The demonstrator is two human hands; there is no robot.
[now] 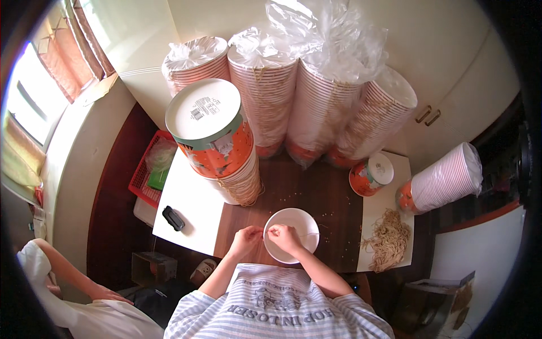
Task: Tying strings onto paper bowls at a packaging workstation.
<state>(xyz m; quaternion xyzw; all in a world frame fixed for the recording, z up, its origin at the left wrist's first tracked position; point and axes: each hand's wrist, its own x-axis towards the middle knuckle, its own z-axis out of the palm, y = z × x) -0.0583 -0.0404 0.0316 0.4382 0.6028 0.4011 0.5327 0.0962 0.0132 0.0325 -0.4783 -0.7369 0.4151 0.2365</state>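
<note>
Brown tabletop (344, 231): at its near edge we have the white tub (302, 226) — likely light, easily dented, best held by its rim. Near that edge our left hand (245, 241) and right hand (285, 238) pinch closed — on what, we can't tell.

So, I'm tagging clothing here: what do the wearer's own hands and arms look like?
Both the left hand and right hand are bare and ungloved. The forearms are uncovered too, below grey-blue and white striped sleeves that match the printed shirt.
</note>
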